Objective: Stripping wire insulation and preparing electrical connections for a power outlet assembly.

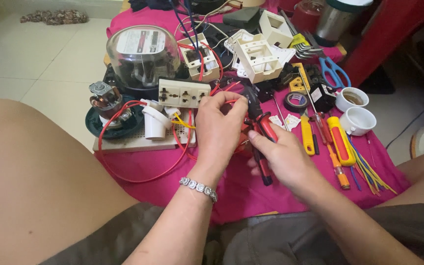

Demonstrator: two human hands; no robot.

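Two hands meet mid-counter; the left hand (pixel 219 128) pinches a red wire (pixel 136 176) at its tip, the right hand (pixel 281 156) grips red-handled pliers (pixel 262 142) just at its 3 o'clock; pliers' long axis runs 12 to 6, jaws up toward the wire end.

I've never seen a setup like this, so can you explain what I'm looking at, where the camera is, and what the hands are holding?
One camera, worn on a person's head, looks down at their own bare hands above a pink cloth. The left hand, with a bracelet, pinches a red wire. The right hand grips red-handled pliers at that wire. Around lie a socket strip, a glass-domed meter, yellow screwdrivers, black tape, blue scissors and two white cups.
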